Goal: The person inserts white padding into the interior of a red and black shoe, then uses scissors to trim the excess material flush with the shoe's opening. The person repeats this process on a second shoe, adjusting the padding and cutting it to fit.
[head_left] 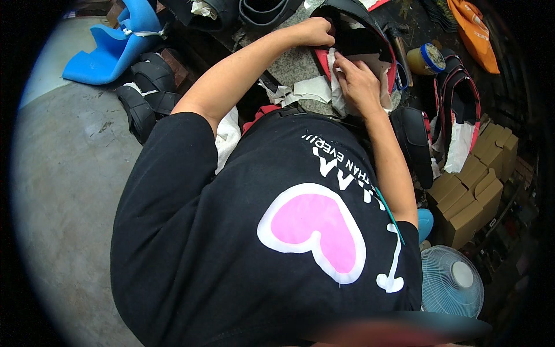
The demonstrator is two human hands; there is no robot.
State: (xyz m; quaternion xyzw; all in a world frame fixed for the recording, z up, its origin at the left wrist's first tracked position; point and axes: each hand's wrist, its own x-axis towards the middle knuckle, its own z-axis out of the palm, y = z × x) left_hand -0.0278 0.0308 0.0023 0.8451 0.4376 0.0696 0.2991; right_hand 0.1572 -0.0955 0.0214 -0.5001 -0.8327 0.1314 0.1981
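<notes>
A black curved padded piece with red edging (352, 8) stands on a grey stone slab (289, 66) at the top of the view. My left hand (315, 32) is closed at its left edge, with the fingertips partly hidden. On the near side, my right hand (361, 87) has bent fingers pressed on the piece's whitish lining (334, 75), close to the red edge. Both hands are a short way apart on the same piece. Whitish torn strips (312, 89) lie on the slab nearer to my body.
Right of the slab are a blue-lidded jar (426, 59), another black-and-red piece (459, 92) and an orange bag (474, 34). Cardboard boxes (474, 191) and a fan (452, 280) stand lower right. Blue foam sheet (107, 55) and black padded pieces (151, 75) lie to the left.
</notes>
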